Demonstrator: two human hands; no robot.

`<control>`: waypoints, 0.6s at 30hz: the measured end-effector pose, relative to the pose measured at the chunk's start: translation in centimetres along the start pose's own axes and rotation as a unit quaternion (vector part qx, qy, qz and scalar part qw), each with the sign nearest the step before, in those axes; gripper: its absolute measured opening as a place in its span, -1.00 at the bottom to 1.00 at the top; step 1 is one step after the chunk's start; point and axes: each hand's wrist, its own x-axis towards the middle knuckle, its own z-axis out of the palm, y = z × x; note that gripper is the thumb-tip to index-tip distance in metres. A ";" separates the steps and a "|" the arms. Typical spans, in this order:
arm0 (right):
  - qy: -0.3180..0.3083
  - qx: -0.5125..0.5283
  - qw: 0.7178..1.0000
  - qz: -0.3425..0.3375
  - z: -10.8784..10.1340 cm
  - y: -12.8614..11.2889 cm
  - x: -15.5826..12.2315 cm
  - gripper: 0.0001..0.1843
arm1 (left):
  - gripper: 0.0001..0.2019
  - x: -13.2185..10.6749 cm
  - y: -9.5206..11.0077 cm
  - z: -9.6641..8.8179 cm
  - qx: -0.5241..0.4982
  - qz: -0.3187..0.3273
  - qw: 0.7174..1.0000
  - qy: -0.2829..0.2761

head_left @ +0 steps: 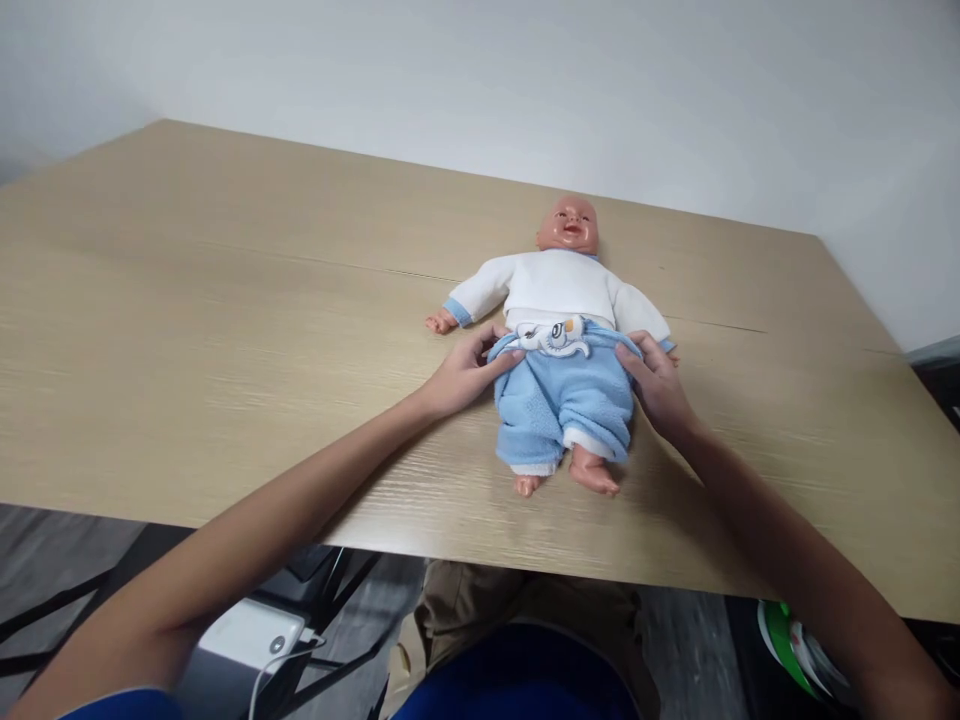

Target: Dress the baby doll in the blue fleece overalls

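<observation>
A baby doll (571,226) lies on its back on the wooden table, its head toward the wall and its feet toward me. It wears a white long-sleeved top (562,285) with blue cuffs and light blue trousers (559,395) with white hems. Across the waist is a white decorated piece (555,336), bunched at the waistband. My left hand (469,368) pinches the waistband at the left side, thumb in front. On the opposite side my right hand (658,380) grips the same waistband. Both bare feet of the doll stick out below the hems.
The wooden table (225,330) reaches back to a pale wall (480,90). Below its front edge, at the lower left, is a white device (251,632) with a cable. Rolls of tape or similar round things (795,645), green and white, sit at the lower right.
</observation>
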 end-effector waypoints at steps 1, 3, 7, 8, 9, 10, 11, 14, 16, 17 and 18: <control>0.003 0.016 1.000 0.020 0.1 0.6 0.1 -0.48 | -0.46 -0.1 -0.2 0.0 0.001 -0.013 1.000 0.002; 0.005 0.041 0.998 0.052 0.3 1.7 -0.1 -0.48 | -0.43 -0.5 -0.4 0.0 -0.016 -0.046 0.999 -0.018; -0.017 0.047 0.997 0.060 0.5 2.6 -0.8 -0.50 | -0.39 -1.0 -0.5 0.1 -0.070 -0.073 0.994 -0.031; -0.024 0.043 0.997 0.060 0.5 2.6 -1.0 -0.50 | -0.37 -1.1 -0.5 0.2 -0.076 -0.073 0.994 -0.025; -0.033 0.038 0.997 0.061 0.4 2.4 -1.1 -0.48 | -0.36 -1.2 -0.4 0.2 -0.080 -0.073 0.994 -0.021; -0.044 0.028 0.997 0.060 0.4 2.1 -1.3 -0.47 | -0.35 -1.2 -0.2 0.2 -0.082 -0.072 0.994 -0.019; -0.053 0.016 0.997 0.055 0.2 1.7 -1.4 -0.45 | -0.36 -1.2 0.1 0.1 -0.083 -0.066 0.994 -0.018; -0.059 -0.016 0.998 0.025 -0.3 0.1 -1.3 -0.41 | -0.43 -0.8 1.4 -0.5 -0.051 -0.032 0.998 -0.012; -0.054 -0.015 0.998 0.012 -0.5 -1.2 -0.7 -0.45 | -0.46 0.0 2.5 -1.2 -0.011 -0.002 1.000 -0.010; -0.054 -0.008 0.998 0.010 -0.6 -1.8 -0.2 -0.48 | -0.47 0.5 3.0 -1.6 0.006 0.012 1.000 -0.011; -0.056 0.001 0.998 0.009 -0.6 -2.3 0.5 -0.51 | -0.49 1.2 3.5 -1.9 0.021 0.027 0.999 -0.010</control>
